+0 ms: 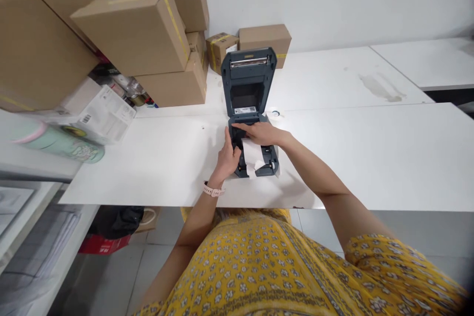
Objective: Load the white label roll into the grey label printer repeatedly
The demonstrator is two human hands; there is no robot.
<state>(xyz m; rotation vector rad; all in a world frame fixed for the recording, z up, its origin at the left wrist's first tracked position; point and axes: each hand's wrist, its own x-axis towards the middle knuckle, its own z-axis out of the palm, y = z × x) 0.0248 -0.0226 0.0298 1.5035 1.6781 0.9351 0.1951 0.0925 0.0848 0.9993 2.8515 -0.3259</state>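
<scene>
"Where is the printer (242, 118)?"

"Near the front edge of the bench (374, 158), standing open. Make its base the clock's centre, with the wall at twelve: the lid (248, 78) stands raised at twelve."

"And the left hand (227, 157)?"

"Against the base at nine o'clock, thumb and fingers apart along the edge. I can't tell whether it grips. Its wrist wears a pink band (214, 189), and the forearm comes in from seven."

"The right hand (262, 133)?"

"Over the rear of the base, its arm reaching in from four. The index finger is stretched out, its tip by the inner edge at ten. The other fingers are partly hidden, so I can't tell whether they hold anything."

"What lies in the base?"

"A white paper strip (252, 152), running from under the right hand towards six, its near end ragged."

"What else is around?"

"A white roll (275, 114) sits just beside the printer at one. A small taped carton (219, 54) stands at eleven, and a longer carton (264, 38) at twelve, partly behind the lid. Stacked cardboard boxes (137, 34) rise between ten and eleven. Well apart, near nine, a mint-green bottle (70, 145) lies by a white box (105, 116)."
</scene>
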